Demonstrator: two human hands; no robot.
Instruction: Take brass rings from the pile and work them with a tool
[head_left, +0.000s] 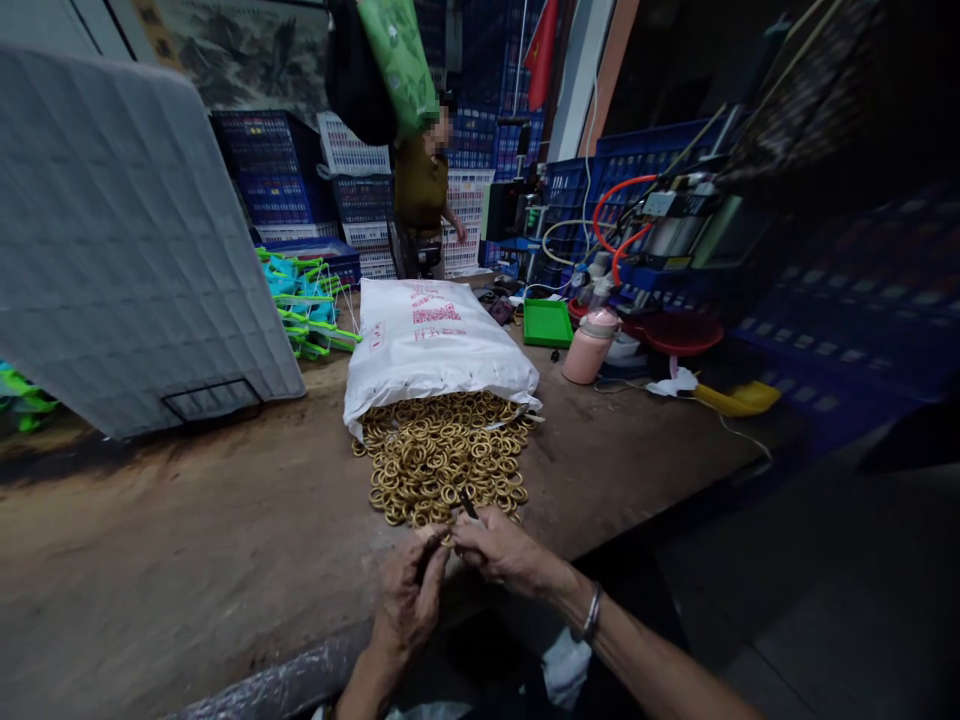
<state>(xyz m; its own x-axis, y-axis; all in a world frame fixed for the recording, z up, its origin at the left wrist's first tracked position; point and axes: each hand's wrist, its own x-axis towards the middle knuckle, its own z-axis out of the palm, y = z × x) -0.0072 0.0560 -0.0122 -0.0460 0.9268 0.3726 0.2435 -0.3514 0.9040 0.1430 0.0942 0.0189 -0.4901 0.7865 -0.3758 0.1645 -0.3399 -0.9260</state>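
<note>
Brass-coloured rings [442,460] spill in a heap from the mouth of a white woven sack [442,345] with red print, which lies on the table. At the near edge of the heap my left hand [409,590] is closed, pinching a single ring [448,541] between thumb and fingers. My right hand [502,548], with a bracelet on its wrist, meets it from the right. Its fingers are wrapped round a small dark tool [468,504] whose tip sticks up; its exact kind cannot be made out.
A grey padded panel [150,230] stands at left before green and blue plastic pieces [307,300]. On the brown table [225,530] at right are a green tray [547,322], a pink bottle [591,345] and a red dish [682,333]. Behind, a person [420,190] stands by stacked crates [274,170].
</note>
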